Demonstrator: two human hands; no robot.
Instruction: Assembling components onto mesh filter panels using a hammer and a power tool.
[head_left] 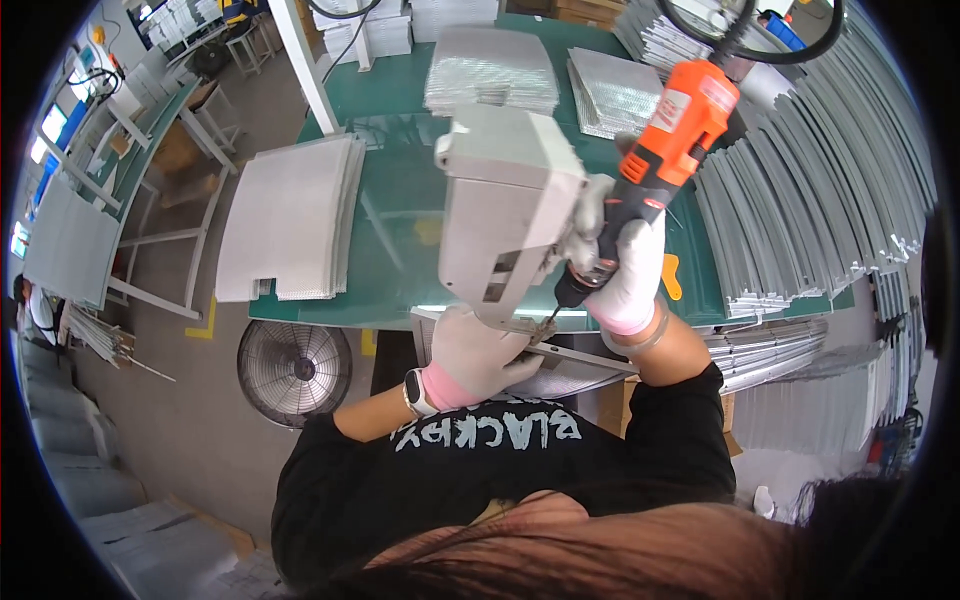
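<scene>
My right hand [632, 270], in a white glove with a pink cuff, is closed round an orange and black power screwdriver [672, 130]. The tool's bit points down at the corner of a metal frame [580, 357] at the table's near edge. My left hand [478, 350], gloved the same way, grips that frame beside the bit, its fingertips close to the bit's tip. A light grey box-shaped device [505, 215] with a dark slot stands just beyond and hides part of the table. Whether a screw sits on the bit is too small to tell.
Stacked white panels [285, 220] lie left on the green table [395, 250]. Silvery mesh pads [490, 75] are at the back, and many grey metal strips [800, 190] stand right. An orange scraper [671, 277] lies near the right hand. A floor fan [294, 372] stands front left.
</scene>
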